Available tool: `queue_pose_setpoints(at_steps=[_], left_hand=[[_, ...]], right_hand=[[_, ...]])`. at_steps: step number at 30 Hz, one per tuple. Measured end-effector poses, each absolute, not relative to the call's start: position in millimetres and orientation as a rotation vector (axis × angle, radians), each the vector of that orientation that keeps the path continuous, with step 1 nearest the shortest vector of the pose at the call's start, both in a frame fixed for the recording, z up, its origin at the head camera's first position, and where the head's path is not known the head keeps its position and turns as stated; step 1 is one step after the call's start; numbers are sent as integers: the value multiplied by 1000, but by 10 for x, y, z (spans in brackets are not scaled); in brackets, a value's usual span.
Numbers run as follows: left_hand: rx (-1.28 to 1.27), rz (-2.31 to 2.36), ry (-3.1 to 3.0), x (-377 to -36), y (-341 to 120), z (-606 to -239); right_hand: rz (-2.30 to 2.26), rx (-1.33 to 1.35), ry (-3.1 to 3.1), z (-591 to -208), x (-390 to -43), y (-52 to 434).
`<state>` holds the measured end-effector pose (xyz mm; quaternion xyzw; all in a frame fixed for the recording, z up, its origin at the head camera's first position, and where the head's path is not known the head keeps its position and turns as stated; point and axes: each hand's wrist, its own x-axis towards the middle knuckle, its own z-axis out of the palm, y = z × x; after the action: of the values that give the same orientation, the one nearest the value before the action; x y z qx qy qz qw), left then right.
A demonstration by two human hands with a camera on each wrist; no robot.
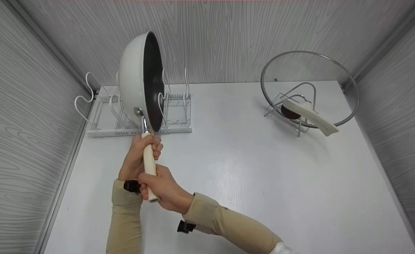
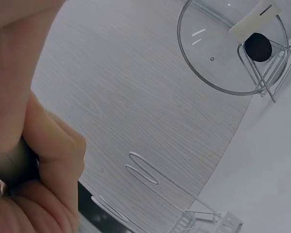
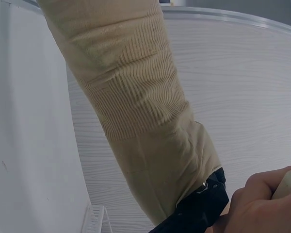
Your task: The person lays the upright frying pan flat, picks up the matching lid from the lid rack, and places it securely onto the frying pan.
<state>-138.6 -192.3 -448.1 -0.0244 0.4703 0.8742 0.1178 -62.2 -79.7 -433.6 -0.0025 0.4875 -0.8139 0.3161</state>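
Both hands are clamped on the cream handle (image 1: 148,160) of a white frying pan (image 1: 136,81). The left hand (image 1: 140,151) wraps the handle's upper part, just below the metal neck, fingers curled fully round it. The right hand (image 1: 163,188) grips the lower end, with the tip of the handle showing just under its fingers. The two hands sit one above the other, close together.

The pan is held up on edge, its dark inside facing right and its white underside facing left. Its lower rim sits at the white wire rack (image 1: 140,118) at the back left of the white surface (image 1: 246,169); whether it rests in a slot I cannot tell.

At the back right, a glass lid (image 1: 307,88) leans on a metal stand (image 1: 295,106), well apart from the hands.
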Motion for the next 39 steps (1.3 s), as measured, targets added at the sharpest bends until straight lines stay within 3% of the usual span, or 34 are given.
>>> queue_pose_setpoints(at_steps=[39], left_hand=[[41, 2595, 1492, -980, -1764, -3926]], right_hand=[[-2154, -319, 1182, -4007, -302, -543]])
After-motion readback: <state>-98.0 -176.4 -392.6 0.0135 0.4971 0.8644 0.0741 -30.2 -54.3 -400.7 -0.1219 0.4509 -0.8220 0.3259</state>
